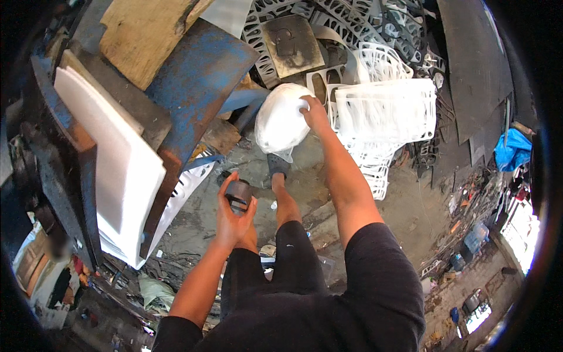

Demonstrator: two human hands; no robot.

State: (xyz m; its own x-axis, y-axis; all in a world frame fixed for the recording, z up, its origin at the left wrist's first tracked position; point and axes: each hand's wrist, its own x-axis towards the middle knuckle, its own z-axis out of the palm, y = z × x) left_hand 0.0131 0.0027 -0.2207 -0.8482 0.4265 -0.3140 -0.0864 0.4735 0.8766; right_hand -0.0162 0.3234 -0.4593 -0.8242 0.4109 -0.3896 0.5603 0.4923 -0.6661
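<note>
My right hand (315, 114) reaches forward and grips the right edge of a rounded white plastic bag (280, 120). The bag looks full, but its contents cannot be made out. It hangs or rests just beyond my dark shoe (278, 164). Lower and to the left, my left hand (231, 217) has its fingers wrapped round a small dark grey block-like thing (239, 196); its kind is unclear. Right of the bag lies a stack of white sheets with cut-out holes (387, 111), spilling down to the floor.
White foam-like sheets (117, 170) lean beside a worn blue metal plate (199, 73) on the left. Grey cut-out strips (352, 20) are heaped at the back around a stained square board (292, 46). Dark sheets (475, 64) stand at the right, near a blue bag (512, 151) and scattered litter.
</note>
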